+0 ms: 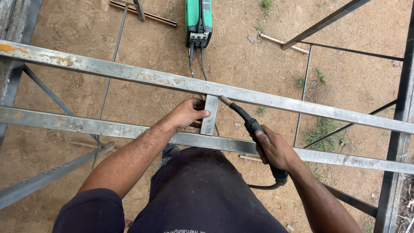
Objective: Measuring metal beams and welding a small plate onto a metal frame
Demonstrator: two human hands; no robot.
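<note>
— Head view: how much room do you have?

— Little. Your left hand (187, 113) grips the short steel upright (210, 114) between two long rails (129, 75), touching both. Your right hand (276, 149) is wrapped around the welding torch (252, 125), its tip at the upright's top joint.

— Counts?

— Two rails, one upright, one torch, one green welder (198, 19) on the dirt beyond.

— Obstructions?

— Cables (196, 60) trail under the rails; dark frame bars (401, 129) stand at your right.
</note>
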